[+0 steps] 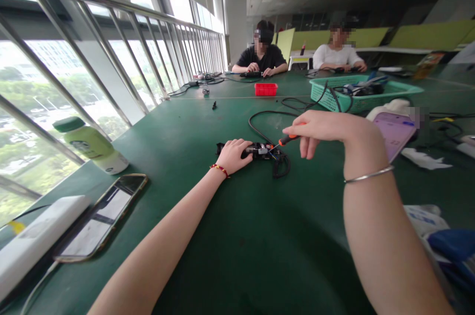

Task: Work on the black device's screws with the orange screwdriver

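Observation:
A black device with its inner parts and thin wires bare (262,150) lies on the green table. Its left part is under my left hand (235,155), whose fingers are wrapped over it and hold it down. From the right, my right hand (309,131) grips a screwdriver (285,140) with a black and orange handle. The screwdriver slants down to the left, and its thin shaft reaches the device's right part; whether the tip touches a screw is too small to tell. A black cable (256,119) loops behind the device, and more cable (282,167) coils at its right end.
A green basket (371,102) of cables and tools and a red box (265,89) stand farther back. At left are a bottle (91,146), a phone (106,218) and a white power strip (40,240). Another phone (394,131) stands at right. Two people sit across the table.

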The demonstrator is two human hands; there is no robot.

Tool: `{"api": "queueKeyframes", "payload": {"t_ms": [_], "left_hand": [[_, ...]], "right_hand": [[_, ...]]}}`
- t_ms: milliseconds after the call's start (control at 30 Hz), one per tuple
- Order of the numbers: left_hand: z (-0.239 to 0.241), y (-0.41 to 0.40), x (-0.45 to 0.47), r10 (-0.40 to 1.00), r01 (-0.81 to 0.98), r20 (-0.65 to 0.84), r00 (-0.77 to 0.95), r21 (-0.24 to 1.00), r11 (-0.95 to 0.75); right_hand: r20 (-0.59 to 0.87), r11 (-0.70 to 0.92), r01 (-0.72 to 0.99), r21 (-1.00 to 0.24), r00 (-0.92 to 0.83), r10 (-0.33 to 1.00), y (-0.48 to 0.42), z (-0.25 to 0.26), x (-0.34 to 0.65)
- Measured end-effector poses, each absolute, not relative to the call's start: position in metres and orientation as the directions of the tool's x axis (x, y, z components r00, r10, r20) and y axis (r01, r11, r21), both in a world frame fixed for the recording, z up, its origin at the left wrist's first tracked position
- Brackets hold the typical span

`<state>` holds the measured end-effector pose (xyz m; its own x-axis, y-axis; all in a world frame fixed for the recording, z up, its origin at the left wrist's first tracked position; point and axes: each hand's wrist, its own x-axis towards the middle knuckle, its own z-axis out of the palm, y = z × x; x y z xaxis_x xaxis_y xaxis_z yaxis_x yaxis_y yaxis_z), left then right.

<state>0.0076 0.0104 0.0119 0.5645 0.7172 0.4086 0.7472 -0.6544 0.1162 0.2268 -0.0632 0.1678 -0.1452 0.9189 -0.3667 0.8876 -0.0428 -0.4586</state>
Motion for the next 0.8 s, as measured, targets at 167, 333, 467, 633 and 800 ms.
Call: {"api": "queueKeyframes", "payload": {"t_ms": [167,333,467,633,800], "left_hand": [[0.013,0.01,0.008,0.726,0.751,0.397,0.562,0.122,-0.649],[0.014,0.009,0.008,0.728,0.751,0.397,0.559,0.131,-0.647],[0.014,0.009,0.009,0.732,0.753,0.394,0.555,0.135,-0.644],[0.013,0.01,0.009,0.725,0.755,0.402,0.559,0.115,-0.646],[0.013,0.009,0.009,0.722,0.753,0.406,0.56,0.113,-0.648]], "right_hand": [[-0.276,0.084,0.922,-0.378,-0.199,0.94,-0.063,0.168,0.233],[-0.37,-0.045,0.889,-0.456,-0.143,0.918,-0.062,0.167,0.231],[-0.352,-0.031,0.889,-0.456,-0.148,0.924,-0.062,0.166,0.23],[-0.273,0.091,0.922,-0.376,-0.205,0.94,-0.058,0.163,0.236],[-0.335,0.094,0.937,-0.335,-0.212,0.918,-0.056,0.162,0.24]]}}
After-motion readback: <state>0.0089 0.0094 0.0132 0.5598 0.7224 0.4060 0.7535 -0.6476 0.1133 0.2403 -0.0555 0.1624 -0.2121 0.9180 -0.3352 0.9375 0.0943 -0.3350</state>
